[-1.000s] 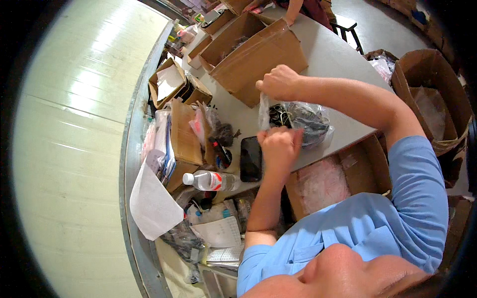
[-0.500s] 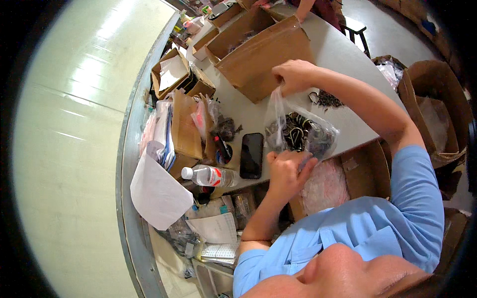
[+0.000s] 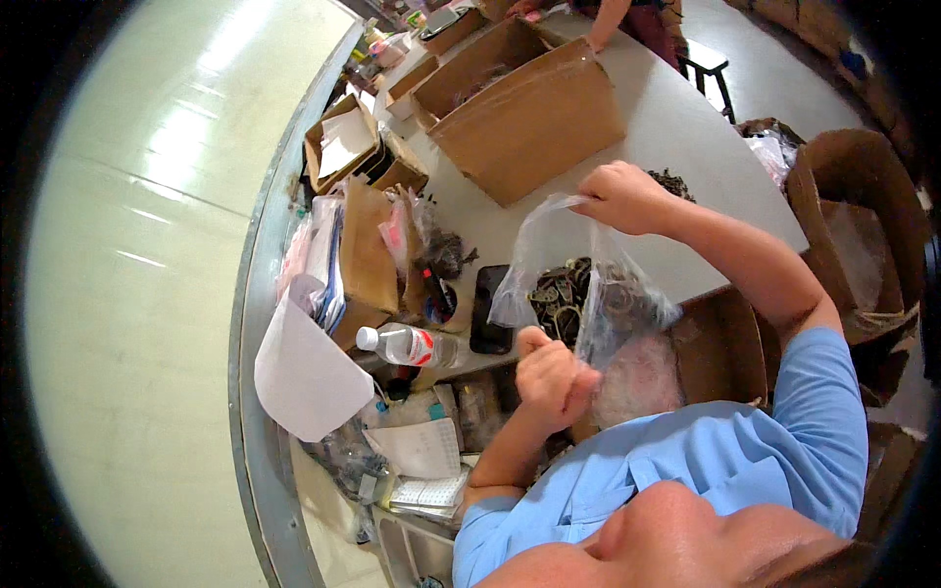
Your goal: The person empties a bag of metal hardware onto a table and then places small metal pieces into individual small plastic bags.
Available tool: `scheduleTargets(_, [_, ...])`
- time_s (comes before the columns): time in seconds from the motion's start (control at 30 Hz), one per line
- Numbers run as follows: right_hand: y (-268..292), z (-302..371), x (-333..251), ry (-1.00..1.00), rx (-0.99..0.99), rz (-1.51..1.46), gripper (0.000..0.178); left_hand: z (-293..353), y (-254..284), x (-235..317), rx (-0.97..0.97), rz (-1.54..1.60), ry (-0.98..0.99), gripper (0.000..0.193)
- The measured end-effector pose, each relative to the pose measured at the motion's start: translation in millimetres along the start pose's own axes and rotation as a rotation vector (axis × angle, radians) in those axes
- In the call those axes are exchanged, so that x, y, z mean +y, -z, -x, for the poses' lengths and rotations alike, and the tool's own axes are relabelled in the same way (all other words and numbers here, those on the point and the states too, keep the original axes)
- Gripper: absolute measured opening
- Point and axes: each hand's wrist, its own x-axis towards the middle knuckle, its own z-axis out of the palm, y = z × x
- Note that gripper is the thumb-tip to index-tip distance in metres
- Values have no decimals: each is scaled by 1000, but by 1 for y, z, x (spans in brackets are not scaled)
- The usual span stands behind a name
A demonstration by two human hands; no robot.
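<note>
A clear plastic bag (image 3: 627,257) hangs stretched between my two hands over the table's near edge. Inside it lies a heap of dark, shiny loop-shaped pieces (image 3: 561,294), apparently metal; their exact kind I cannot make out. My right hand (image 3: 627,199) pinches the bag's far rim and holds it up. Closed on the near side of the bag is my left hand (image 3: 556,377), fingers curled in. The bag's mouth gapes toward the left, partly over a black phone (image 3: 488,318) lying on the table.
Left of the phone lies a water bottle (image 3: 407,345) with a white cap. A large cardboard box (image 3: 534,127) stands beyond my hands, where another person's hand (image 3: 610,22) touches it. Small dark pieces (image 3: 672,184) are piled behind my right wrist. An open carton (image 3: 725,343) sits below the table edge.
My right hand has come nearer and to the right, and the bag's mouth has spread wider. My left hand has moved slightly toward me and curled its fingers. The bag now overlaps the phone.
</note>
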Motion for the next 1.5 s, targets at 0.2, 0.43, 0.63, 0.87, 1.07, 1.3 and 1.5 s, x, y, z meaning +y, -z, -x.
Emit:
scheduleTargets(0.2, [-68, -1, 23, -520, -196, -703, 38, -40, -37, -58, 330, -140, 271, 26])
scheduleTargets(0.43, [-119, -18, 69, -522, -136, -1047, 34, -62, -66, -166, 225, -87, 576, 52])
scheduleTargets(0.63, [-86, 54, 69, -406, 25, -829, 30, -19, -19, -147, 199, -355, 451, 41])
scheduleTargets(0.87, [-62, 144, 37, -2, -78, 41, 41, 110, 12, -62, -273, -490, 781, 43])
scheduleTargets(1.07, [-59, 127, 40, 56, -168, -122, 20, 107, 20, -66, -405, -300, 1007, 35])
scheduleTargets(1.3, [-38, 66, 43, -199, -71, -680, 39, 73, 33, -70, -183, 12, 1114, 25])
scheduleTargets(1.5, [-29, -31, 65, -174, 179, -631, 41, -24, 28, -144, 150, 534, 978, 24])
